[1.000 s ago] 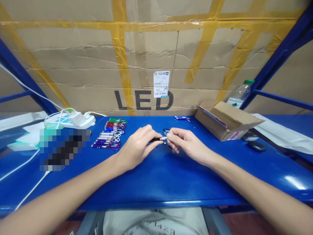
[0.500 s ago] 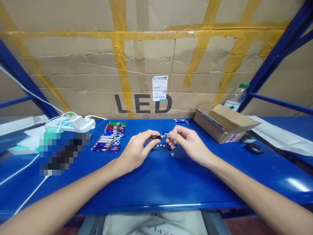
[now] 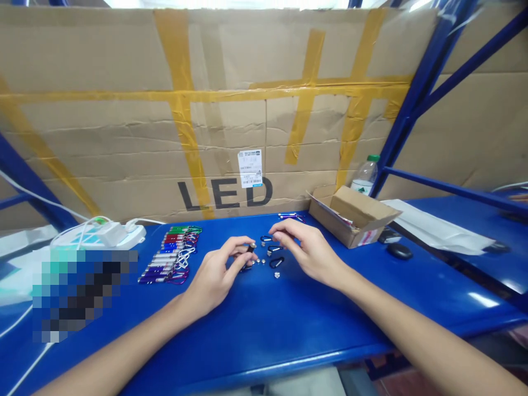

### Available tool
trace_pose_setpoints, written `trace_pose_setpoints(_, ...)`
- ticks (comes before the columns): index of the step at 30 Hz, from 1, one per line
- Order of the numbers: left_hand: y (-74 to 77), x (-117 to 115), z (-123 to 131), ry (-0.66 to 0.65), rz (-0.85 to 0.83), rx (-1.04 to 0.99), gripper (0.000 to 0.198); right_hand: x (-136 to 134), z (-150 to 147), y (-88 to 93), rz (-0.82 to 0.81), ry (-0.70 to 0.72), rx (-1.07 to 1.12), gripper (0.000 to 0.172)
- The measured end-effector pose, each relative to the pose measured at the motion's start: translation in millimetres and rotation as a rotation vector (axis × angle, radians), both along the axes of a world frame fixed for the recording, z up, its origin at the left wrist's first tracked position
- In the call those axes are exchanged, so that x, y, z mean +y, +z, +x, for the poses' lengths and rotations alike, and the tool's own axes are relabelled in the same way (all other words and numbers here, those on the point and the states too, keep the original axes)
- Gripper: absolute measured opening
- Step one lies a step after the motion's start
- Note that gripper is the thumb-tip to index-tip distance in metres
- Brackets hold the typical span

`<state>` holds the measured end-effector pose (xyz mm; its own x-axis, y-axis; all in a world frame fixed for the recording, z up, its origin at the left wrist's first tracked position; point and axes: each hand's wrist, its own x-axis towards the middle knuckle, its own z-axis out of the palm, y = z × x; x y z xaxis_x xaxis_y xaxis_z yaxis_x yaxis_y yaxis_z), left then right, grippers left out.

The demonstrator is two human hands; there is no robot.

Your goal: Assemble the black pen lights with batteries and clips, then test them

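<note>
My left hand (image 3: 216, 272) pinches a short black flashlight tube (image 3: 250, 248) with a silver end, between thumb and fingers. To its right, my right hand (image 3: 307, 245) hovers with thumb and forefinger drawn together; whatever is between the tips is hidden or too small to name. Under and between the hands lie several small black carabiners (image 3: 276, 263) and tiny silver metal pieces (image 3: 277, 275). Further left, a row of keychain flashlights (image 3: 169, 258) in green, red, blue, silver and purple lies with carabiners attached.
Purple keychain flashlights (image 3: 289, 216) lie at the back, beside an open cardboard box (image 3: 358, 225). A black computer mouse (image 3: 399, 251) and a bottle (image 3: 365, 176) are to the right. At left are a white power strip (image 3: 134, 236) and cables. A large taped carton (image 3: 231, 126) stands behind.
The view has tilted up and turned right. My right hand has moved away from my left hand and up off the small parts, uncovering carabiners. The left hand keeps the black tube.
</note>
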<state>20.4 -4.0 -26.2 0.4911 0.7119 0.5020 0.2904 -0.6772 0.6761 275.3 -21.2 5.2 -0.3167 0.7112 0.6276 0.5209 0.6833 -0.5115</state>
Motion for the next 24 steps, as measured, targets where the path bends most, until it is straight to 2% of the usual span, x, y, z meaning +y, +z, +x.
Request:
trace_pose_setpoints(3, 2.1, -1.1, 1.2, 0.001, 0.012, 0.002, 0.032, 4.9, 26.5, 18.2, 0.018, -0.122, -0.037, 0.020)
trace_pose_setpoints(6, 2.3, -1.6, 1.7, -0.014, -0.001, 0.004, 0.026, 18.5, 80.5, 40.9, 0.009, -0.415, -0.144, 0.024)
trace_pose_setpoints(8, 1.4, -1.8, 1.6, -0.023, -0.026, 0.017, 0.024, 31.7, 121.4, 53.2, -0.095, -0.653, -0.328, 0.023)
trace_pose_setpoints(10, 0.3, -1.8, 1.4, -0.034, -0.022, 0.029, 0.022, 46.1, 154.8, 60.4, -0.296, -0.776, -0.489, 0.018)
trace_pose_setpoints(11, -0.1, -1.8, 1.3, -0.037, -0.012, 0.032, 0.021, 53.2, 166.8, 62.1, -0.391, -0.767, -0.565, 0.017)
trace_pose_setpoints(14, -0.9, -2.2, 2.0, -0.040, -0.002, 0.051, 0.020, 72.4, 183.5, 62.3, -0.460, -0.755, -0.614, 0.016)
trace_pose_setpoints(17, -1.1, -2.9, 3.3, -0.043, -0.001, 0.061, 0.020, 87.1, 184.8, 60.6, -0.454, -0.781, -0.609, 0.016)
trace_pose_setpoints(19, -1.3, -3.3, 3.9, -0.048, -0.006, 0.062, 0.020, 93.1, 185.3, 60.7, -0.423, -0.821, -0.597, 0.024)
trace_pose_setpoints(21, -1.8, -3.3, 4.0, -0.053, -0.013, 0.063, 0.020, 95.1, 188.1, 62.3, -0.393, -0.850, -0.588, 0.031)
trace_pose_setpoints(24, -3.0, -2.4, 3.1, -0.050, -0.026, 0.079, 0.021, 91.2, 195.6, 67.1, -0.397, -0.836, -0.601, 0.031)
